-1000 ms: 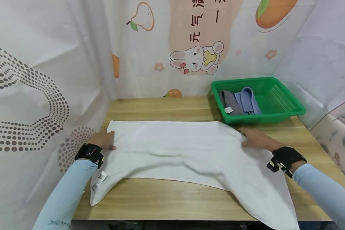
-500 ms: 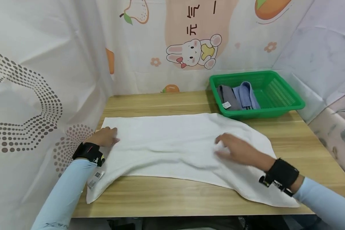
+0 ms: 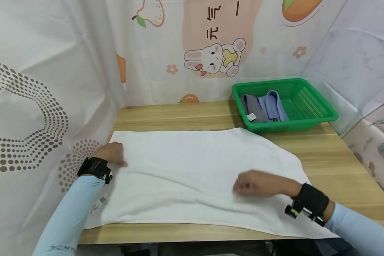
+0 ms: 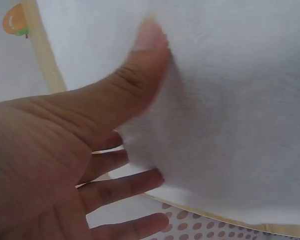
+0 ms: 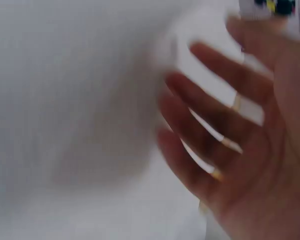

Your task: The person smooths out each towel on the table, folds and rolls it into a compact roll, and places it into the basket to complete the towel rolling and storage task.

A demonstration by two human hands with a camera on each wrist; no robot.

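A large white towel (image 3: 192, 170) lies spread over the wooden table (image 3: 332, 160). My left hand (image 3: 113, 153) rests at the towel's left edge. In the left wrist view its thumb (image 4: 140, 75) lies on the towel (image 4: 229, 100), and the straight, spread fingers (image 4: 135, 182) sit along the edge. My right hand (image 3: 259, 183) lies flat and blurred on the near right part of the towel, fingers straight and pointing left. The right wrist view shows these fingers (image 5: 209, 130) spread over the white cloth (image 5: 65, 100).
A green plastic basket (image 3: 320, 117) stands at the table's back right, holding a folded grey cloth (image 3: 251, 108) and a folded blue cloth (image 3: 273, 105). Printed curtains close in the left side and the back. The towel's near edge reaches the table's front edge.
My right hand has swept from the towel's far right corner leftward and nearer across the cloth. The towel lies flatter, and its hanging right end is drawn up onto the table. My left hand has stayed put.
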